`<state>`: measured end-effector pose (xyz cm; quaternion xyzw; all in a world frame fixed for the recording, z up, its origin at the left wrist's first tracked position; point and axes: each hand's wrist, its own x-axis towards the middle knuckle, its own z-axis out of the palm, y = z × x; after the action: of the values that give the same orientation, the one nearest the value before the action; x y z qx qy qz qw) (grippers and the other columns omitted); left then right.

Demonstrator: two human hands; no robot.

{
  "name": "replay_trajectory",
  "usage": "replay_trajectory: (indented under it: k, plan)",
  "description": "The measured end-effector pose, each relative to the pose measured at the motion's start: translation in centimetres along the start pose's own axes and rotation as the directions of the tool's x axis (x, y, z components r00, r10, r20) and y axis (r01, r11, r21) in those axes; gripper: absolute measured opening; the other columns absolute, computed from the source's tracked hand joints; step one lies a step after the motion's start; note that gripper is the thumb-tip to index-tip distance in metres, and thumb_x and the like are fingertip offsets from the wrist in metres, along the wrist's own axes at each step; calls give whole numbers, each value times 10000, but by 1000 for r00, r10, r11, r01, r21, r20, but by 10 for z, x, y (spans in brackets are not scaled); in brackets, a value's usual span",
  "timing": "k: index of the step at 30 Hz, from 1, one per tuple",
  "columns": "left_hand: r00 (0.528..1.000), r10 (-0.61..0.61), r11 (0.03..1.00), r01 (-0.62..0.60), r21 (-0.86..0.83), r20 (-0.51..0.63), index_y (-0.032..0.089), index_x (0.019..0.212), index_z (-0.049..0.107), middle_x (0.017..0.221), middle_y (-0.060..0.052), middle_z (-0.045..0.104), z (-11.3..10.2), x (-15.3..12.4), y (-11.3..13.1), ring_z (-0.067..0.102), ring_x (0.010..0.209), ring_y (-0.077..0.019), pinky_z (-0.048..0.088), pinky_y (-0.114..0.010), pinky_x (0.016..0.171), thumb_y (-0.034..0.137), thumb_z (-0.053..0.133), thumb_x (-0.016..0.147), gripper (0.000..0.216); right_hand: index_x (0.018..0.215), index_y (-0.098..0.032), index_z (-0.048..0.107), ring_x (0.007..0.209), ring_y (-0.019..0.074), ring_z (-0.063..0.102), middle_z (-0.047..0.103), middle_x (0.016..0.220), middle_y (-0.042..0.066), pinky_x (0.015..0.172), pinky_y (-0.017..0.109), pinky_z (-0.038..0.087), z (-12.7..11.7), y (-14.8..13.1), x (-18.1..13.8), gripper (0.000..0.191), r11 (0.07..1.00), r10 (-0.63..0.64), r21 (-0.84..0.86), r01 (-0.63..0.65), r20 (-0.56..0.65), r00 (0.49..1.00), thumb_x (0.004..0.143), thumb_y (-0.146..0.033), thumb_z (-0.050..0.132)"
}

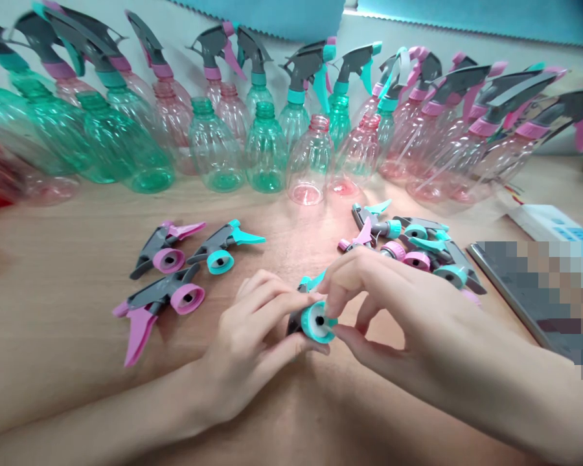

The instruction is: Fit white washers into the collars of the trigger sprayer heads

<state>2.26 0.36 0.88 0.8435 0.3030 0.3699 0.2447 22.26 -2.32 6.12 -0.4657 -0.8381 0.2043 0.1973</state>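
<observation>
A grey trigger spray head with a turquoise collar [319, 322] is held low above the table in front of me. The collar's open end faces me, showing a white inside with a dark hole in the middle. My left hand [252, 330] is closed around the grey body from the left. At the collar's right edge, my right hand [379, 301] has its thumb and fingertips bent in a pinch, touching the rim. Whether something small sits between those fingertips is hidden. Part of the turquoise trigger [313, 283] shows between the hands.
Left of my hands lie pink-collared spray heads [162, 294] and a turquoise one [220, 261]. Several more spray heads [418, 260] are heaped at right, beside a dark flat device [515, 291]. Behind stand green bottles [265, 152] and pink bottles [311, 162], some capped with sprayers.
</observation>
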Motion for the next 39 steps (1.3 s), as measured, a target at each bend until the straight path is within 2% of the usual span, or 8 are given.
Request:
replay_trajectory:
  k: [3, 7, 9, 14, 20, 27, 34, 39]
  plan:
    - [1000, -6, 1000, 6, -4, 2, 193, 895, 623, 822, -17, 597, 1, -1, -1, 530, 797, -162, 454, -295, 724, 211, 611, 861, 41, 913, -246, 491, 761, 130, 557, 575, 963, -20, 569, 255, 446, 2, -2, 1, 248, 1000, -19, -17, 19, -1, 1000, 765, -58, 556]
    - [1000, 6, 1000, -6, -8, 7, 200, 917, 620, 818, -12, 592, 2, -2, -3, 519, 806, -167, 451, -303, 741, 172, 608, 853, 71, 884, -212, 485, 798, 138, 573, 588, 932, 3, 618, 264, 473, 5, -5, 5, 193, 995, -88, 50, 90, -35, 995, 789, -50, 529]
    - [1000, 12, 1000, -12, -9, 14, 201, 929, 618, 821, -10, 588, 2, -3, -3, 513, 808, -165, 448, -304, 752, 162, 611, 850, 88, 889, -216, 484, 783, 136, 574, 588, 920, -3, 608, 264, 480, 5, -6, 4, 180, 997, -76, 28, 77, -38, 996, 801, -62, 518]
    - [999, 24, 1000, -23, -8, 22, 190, 909, 629, 806, -13, 587, 2, -3, -2, 513, 806, -167, 448, -303, 756, 192, 643, 836, 74, 963, -263, 487, 809, 152, 572, 583, 998, -9, 589, 266, 488, 2, -3, -3, 235, 996, -45, -74, 46, 17, 999, 798, -96, 507]
    - [999, 21, 999, -22, 47, 39, 205, 857, 652, 795, -15, 595, 1, -2, -2, 518, 792, -160, 463, -291, 731, 206, 599, 868, 54, 947, -232, 497, 802, 153, 587, 597, 1013, 36, 657, 285, 500, 0, -2, 0, 214, 992, -121, -34, 124, 81, 989, 823, -59, 473]
    - [1000, -17, 1000, 16, 10, 14, 174, 774, 595, 806, -16, 564, 0, -2, -1, 503, 768, -146, 457, -275, 708, 155, 603, 855, 83, 1038, -179, 481, 850, 145, 576, 584, 1007, 33, 695, 270, 488, 6, -6, 2, 277, 982, -185, -32, 187, 62, 981, 832, 4, 453]
    - [999, 22, 1000, -22, -4, 30, 172, 782, 588, 788, -15, 537, 1, -3, -4, 487, 778, -155, 447, -276, 693, 143, 583, 866, 88, 921, -199, 471, 820, 113, 566, 582, 939, -8, 693, 243, 458, 8, -2, 7, 192, 979, -187, 79, 185, 10, 982, 845, -24, 494]
    - [1000, 12, 1000, -12, -12, 29, 170, 850, 627, 849, -28, 566, 3, -3, -4, 488, 818, -162, 434, -291, 744, 204, 577, 885, 70, 929, -201, 506, 815, 147, 574, 598, 944, 20, 674, 273, 449, 4, -4, 3, 220, 986, -161, -38, 160, -26, 987, 826, -8, 484]
